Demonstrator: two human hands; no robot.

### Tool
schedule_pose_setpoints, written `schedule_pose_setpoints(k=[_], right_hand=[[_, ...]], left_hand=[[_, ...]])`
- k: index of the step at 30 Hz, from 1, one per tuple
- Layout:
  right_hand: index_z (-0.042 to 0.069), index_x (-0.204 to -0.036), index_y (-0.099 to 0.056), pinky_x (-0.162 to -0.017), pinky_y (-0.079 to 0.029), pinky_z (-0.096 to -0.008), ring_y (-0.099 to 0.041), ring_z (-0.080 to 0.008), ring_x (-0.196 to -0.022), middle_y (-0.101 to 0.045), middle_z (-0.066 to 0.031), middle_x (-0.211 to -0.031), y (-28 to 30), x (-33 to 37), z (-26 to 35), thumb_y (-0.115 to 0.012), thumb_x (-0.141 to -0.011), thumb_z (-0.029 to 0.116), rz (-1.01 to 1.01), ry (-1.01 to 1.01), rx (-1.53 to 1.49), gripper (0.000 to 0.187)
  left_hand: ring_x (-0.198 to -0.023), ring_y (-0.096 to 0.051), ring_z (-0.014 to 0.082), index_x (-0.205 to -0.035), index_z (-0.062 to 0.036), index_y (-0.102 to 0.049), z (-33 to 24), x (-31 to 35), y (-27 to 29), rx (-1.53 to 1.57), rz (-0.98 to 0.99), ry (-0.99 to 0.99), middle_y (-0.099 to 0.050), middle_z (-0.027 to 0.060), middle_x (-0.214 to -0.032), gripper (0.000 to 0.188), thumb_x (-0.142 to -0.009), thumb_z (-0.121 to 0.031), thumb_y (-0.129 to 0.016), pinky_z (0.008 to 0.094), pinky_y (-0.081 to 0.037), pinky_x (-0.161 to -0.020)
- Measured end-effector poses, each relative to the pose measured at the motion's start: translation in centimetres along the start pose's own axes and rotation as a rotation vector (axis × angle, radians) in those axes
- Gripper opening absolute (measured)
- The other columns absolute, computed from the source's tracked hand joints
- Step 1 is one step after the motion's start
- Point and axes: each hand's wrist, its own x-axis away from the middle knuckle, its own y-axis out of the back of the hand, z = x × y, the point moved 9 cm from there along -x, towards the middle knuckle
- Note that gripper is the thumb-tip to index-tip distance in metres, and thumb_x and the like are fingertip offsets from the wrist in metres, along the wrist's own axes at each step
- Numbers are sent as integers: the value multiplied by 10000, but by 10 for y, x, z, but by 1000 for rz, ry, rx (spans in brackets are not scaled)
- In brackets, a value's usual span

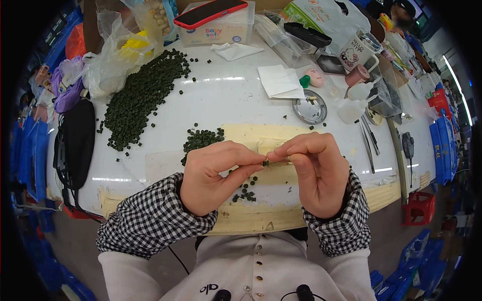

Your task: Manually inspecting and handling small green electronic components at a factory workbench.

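My left hand [213, 173] pinches a small dark green piece [265, 163] between thumb and forefinger, over the near middle of the table. Right beside it, the fingertips of my right hand [321, 173] are pinched together. Whatever they hold is too small and too covered to name. Just beyond my left hand lies a small heap of dark green pieces [202, 138]. More loose pieces [245, 195] are scattered on the table between my wrists. A far larger pile of such pieces [143, 98] spreads across the far left.
Tweezers [367, 146] and a round metal lid [310, 107] lie to the right, near a white squeeze bottle [350, 109] and a mug [357, 52]. At the back a red-edged phone [213, 12] rests on a plastic box [218, 35]. A black pouch [78, 143] lies left.
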Motion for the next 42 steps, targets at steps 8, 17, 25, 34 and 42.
schedule_pose_setpoints(k=[8,17,25,34,42], right_hand=[[-27,-981,-582,-666,-543,-274,-671,-218,-754,-646,-122,-901,-2,-1,2,-612,-917,-1,25,4,40,76],[-24,-978,-583,-681,-541,-276,-669,-220,-761,-648,-125,-906,-1,0,3,-609,-916,-4,32,-18,46,70],[-18,-923,-573,-666,-523,-305,-648,-247,-723,-629,-126,-857,24,-5,3,-623,-903,-1,-115,-11,347,56],[7,-894,-618,-654,-474,-361,-580,-285,-745,-606,-110,-822,11,-11,1,-712,-783,16,38,72,707,146],[-2,-1058,-690,-661,-495,-315,-603,-250,-754,-620,-118,-888,3,-3,14,-712,-776,-53,104,-56,329,287]], left_hand=[[-787,-679,191,-997,-17,-714,3,2,0,15,19,39,-713,103,-854,208,-803,57,-702,282,-521,-723],[-748,-678,205,-959,-11,-706,1,0,-1,-3,-3,-6,-697,106,-830,159,-806,30,-702,281,-533,-677],[-791,-676,192,-979,5,-707,3,1,1,27,4,52,-710,114,-849,183,-805,61,-700,284,-522,-735],[-799,-674,193,-983,11,-704,5,2,3,38,-14,51,-708,118,-859,188,-804,69,-701,286,-518,-740],[-767,-645,173,-987,12,-703,2,3,14,30,-126,7,-691,101,-838,195,-808,87,-691,276,-499,-704]])
